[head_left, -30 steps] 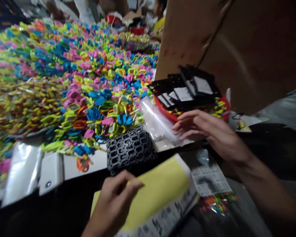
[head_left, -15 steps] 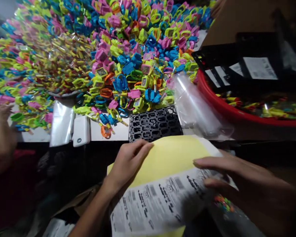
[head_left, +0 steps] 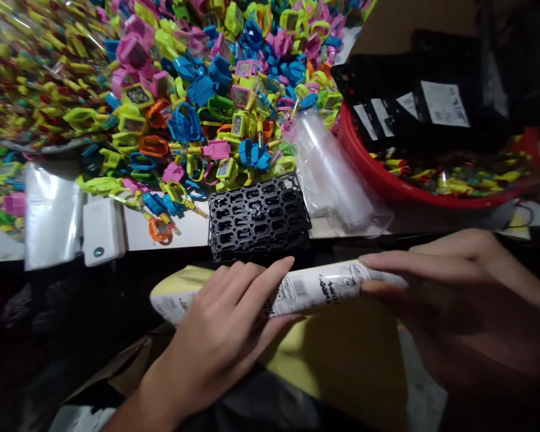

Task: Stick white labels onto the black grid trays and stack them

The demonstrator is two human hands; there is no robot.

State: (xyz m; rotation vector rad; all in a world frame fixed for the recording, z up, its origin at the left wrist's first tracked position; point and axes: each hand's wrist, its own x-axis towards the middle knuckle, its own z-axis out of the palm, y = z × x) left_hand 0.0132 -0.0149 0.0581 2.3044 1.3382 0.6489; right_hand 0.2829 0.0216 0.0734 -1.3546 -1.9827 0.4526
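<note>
A sheet of printed labels (head_left: 337, 282) with yellow backing is bent over into a fold, its white printed face outward along the top edge. My left hand (head_left: 229, 318) grips the fold near its middle, fingers over the top and thumb below. On the right end, my right hand (head_left: 459, 288) pinches the same fold between thumb and fingers. The yellow side hangs down below the hands. Just beyond the sheet, a stack of black plastic grids (head_left: 258, 216) lies at the table's front edge.
Behind lies a heap of colourful toy watches (head_left: 198, 90). Clear plastic bags (head_left: 337, 174) lie right of the grids, beside a red tub (head_left: 405, 189) of small yellow pieces. On the left are a white power bank (head_left: 101, 231) and more clear bags (head_left: 51, 216).
The label sheet went from spread out, printed side showing, to folded over. My left hand moved onto the fold; my right hand closed on its end. Another person's hand left view at left.
</note>
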